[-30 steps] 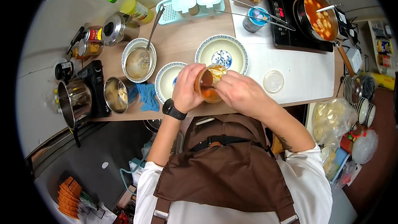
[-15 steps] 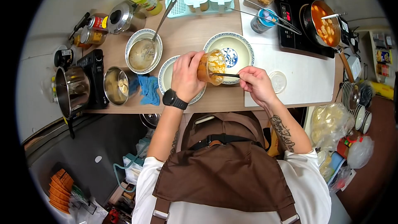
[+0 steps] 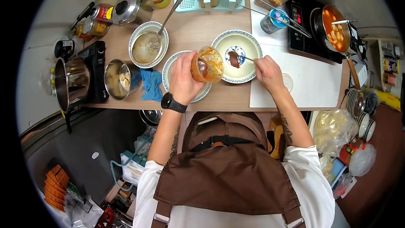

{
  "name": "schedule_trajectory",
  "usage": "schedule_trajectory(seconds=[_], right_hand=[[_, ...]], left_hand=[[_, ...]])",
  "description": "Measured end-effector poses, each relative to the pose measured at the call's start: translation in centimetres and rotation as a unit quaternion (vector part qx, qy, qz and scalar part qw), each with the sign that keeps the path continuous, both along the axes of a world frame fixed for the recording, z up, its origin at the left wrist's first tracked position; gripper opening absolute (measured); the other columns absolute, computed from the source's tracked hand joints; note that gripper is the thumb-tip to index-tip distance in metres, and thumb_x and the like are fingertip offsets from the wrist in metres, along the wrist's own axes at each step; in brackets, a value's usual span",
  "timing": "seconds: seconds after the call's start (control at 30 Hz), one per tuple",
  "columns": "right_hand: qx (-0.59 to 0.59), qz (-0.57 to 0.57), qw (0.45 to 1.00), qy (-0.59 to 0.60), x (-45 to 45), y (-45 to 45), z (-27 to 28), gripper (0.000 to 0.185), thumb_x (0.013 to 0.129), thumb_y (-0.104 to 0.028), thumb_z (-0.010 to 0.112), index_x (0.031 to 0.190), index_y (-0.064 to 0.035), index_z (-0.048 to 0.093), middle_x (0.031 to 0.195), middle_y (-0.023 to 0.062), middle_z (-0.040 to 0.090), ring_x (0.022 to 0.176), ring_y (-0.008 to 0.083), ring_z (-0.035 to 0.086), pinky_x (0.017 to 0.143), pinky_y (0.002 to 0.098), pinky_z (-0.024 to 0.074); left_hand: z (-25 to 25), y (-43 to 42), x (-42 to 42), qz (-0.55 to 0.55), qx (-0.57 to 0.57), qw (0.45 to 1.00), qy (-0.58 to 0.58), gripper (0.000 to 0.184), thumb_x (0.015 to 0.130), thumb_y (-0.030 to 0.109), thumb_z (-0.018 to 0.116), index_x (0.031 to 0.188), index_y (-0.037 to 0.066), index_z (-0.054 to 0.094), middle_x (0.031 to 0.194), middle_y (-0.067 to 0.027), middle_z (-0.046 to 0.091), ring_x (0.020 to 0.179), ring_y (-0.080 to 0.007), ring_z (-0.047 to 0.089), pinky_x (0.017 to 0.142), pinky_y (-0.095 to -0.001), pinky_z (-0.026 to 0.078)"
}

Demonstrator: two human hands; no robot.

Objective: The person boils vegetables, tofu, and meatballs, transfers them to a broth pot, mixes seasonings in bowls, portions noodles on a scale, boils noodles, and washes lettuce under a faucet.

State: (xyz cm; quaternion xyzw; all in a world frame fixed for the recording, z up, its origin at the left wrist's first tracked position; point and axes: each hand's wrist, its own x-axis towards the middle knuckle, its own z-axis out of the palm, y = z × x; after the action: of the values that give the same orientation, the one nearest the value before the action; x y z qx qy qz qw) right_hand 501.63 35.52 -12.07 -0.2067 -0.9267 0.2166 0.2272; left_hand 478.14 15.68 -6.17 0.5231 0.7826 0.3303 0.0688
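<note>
Container, in the head view: the clear plastic container (image 3: 213,64), smeared with orange sauce, is held tilted beside the patterned bowl (image 3: 223,42).
Left hand: the left hand (image 3: 182,76) is closed around the container's side.
Right hand: the right hand (image 3: 269,72) pinches the handle of a spoon (image 3: 234,59), whose brown-looking end is over the patterned bowl.
Container handling: probably light and a little flexible; the side wall seems the best hold, squeezed gently (sauce could make it slippery).
Spoon handling: likely stiff and thin, so a fingertip hold near the handle's end should suffice.
Hidden: the left hand covers part of the second bowl (image 3: 164,76); the right hand hides the handle's end and partly the round lid (image 3: 288,83).
Hard to tell: how much sauce remains, and whether the spoon touches the patterned bowl.
</note>
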Motion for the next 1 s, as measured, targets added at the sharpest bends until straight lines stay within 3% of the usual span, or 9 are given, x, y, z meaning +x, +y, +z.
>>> schedule_trajectory(seconds=[0.07,0.13,0.23,0.37,0.47,0.6,0.8,0.93,1.0], right_hand=[[-0.010,-0.031,0.999,0.006,-0.2,0.8,-0.2,0.009,0.082,0.002,0.067,0.090,-0.0014,0.066,0.078,0.0126,0.061,0.071,0.0296,0.059,0.065,0.0379,0.0502],[-0.205,-0.132,0.968,0.063,-0.1,0.8,-0.1,0.003,0.087,-0.002,0.065,0.089,-0.0005,0.064,0.074,0.0083,0.062,0.066,0.0227,0.059,0.062,0.0337,0.0490],[-0.457,-0.230,0.850,0.122,0.7,0.7,1.1,0.012,0.096,-0.009,0.062,0.090,0.0006,0.064,0.071,0.0012,0.063,0.064,0.0074,0.056,0.059,0.0229,0.0444],[-0.605,-0.229,0.743,0.170,1.9,-0.3,5.3,0.009,0.096,-0.009,0.061,0.092,-0.0030,0.067,0.073,0.0026,0.065,0.060,0.0049,0.052,0.056,0.0186,0.0393],[-0.505,-0.165,0.839,0.120,1.1,-3.5,8.0,0.009,0.095,-0.009,0.062,0.091,-0.0029,0.068,0.074,0.0022,0.066,0.062,0.0068,0.057,0.057,0.0201,0.0426],[-0.160,0.029,0.986,0.046,-1.8,-7.5,8.4,0.006,0.089,-0.004,0.066,0.092,0.0001,0.070,0.078,0.0086,0.069,0.068,0.0154,0.066,0.065,0.0283,0.0523],[-0.312,-0.051,0.949,0.021,-2.2,-7.5,10.5,0.004,0.083,-0.001,0.070,0.086,-0.0009,0.067,0.076,0.0122,0.066,0.067,0.0278,0.064,0.061,0.0356,0.0522],[-0.122,0.109,0.986,0.037,-4.3,-6.9,9.4,0.007,0.081,0.001,0.070,0.087,-0.0011,0.068,0.076,0.0129,0.066,0.063,0.0270,0.062,0.061,0.0346,0.0510],[-0.289,0.092,0.953,0.019,-5.6,-8.1,7.6,0.003,0.088,-0.003,0.067,0.089,0.0000,0.067,0.072,0.0059,0.064,0.060,0.0164,0.058,0.058,0.0300,0.0468]], left_hand=[[-0.1,-0.3,0.1,0.002,0.002,1.000,0.000,0.078,0.062,0.009,0.085,0.132,0.008,0.051,0.120,-0.0144,0.058,0.111,-0.0369,0.057,0.094,-0.0460,0.045],[-0.3,-0.4,0.2,0.004,0.002,1.000,-0.002,0.077,0.062,0.010,0.085,0.132,0.008,0.051,0.121,-0.0142,0.058,0.111,-0.0366,0.057,0.094,-0.0462,0.045],[-0.5,-0.5,0.2,0.005,-0.003,1.000,-0.006,0.077,0.063,0.011,0.084,0.132,0.009,0.051,0.121,-0.0138,0.058,0.111,-0.0359,0.057,0.094,-0.0465,0.045],[-0.1,0.2,0.7,-0.005,-0.028,1.000,-0.001,0.077,0.063,0.010,0.083,0.133,0.010,0.051,0.120,-0.0129,0.057,0.112,-0.0344,0.056,0.095,-0.0462,0.044],[-0.4,0.9,1.3,-0.040,-0.029,0.999,-0.004,0.078,0.062,0.009,0.082,0.134,0.011,0.051,0.120,-0.0131,0.056,0.112,-0.0351,0.055,0.096,-0.0460,0.044],[-0.1,1.4,2.8,-0.093,-0.006,0.995,-0.032,0.077,0.063,0.009,0.082,0.134,0.010,0.051,0.120,-0.0142,0.056,0.111,-0.0367,0.055,0.097,-0.0461,0.044],[0.7,-1.5,2.2,-0.073,-0.004,0.996,-0.041,0.076,0.063,0.011,0.084,0.132,0.008,0.053,0.120,-0.0132,0.056,0.111,-0.0357,0.055,0.097,-0.0460,0.043],[0.8,-4.0,0.7,-0.036,-0.006,0.999,0.000,0.076,0.062,0.009,0.083,0.132,0.009,0.054,0.120,-0.0124,0.057,0.111,-0.0353,0.055,0.097,-0.0456,0.043],[1.2,-5.3,-0.1,-0.011,-0.024,1.000,0.014,0.077,0.062,0.008,0.082,0.133,0.009,0.053,0.119,-0.0121,0.057,0.110,-0.0349,0.056,0.097,-0.0457,0.042]])
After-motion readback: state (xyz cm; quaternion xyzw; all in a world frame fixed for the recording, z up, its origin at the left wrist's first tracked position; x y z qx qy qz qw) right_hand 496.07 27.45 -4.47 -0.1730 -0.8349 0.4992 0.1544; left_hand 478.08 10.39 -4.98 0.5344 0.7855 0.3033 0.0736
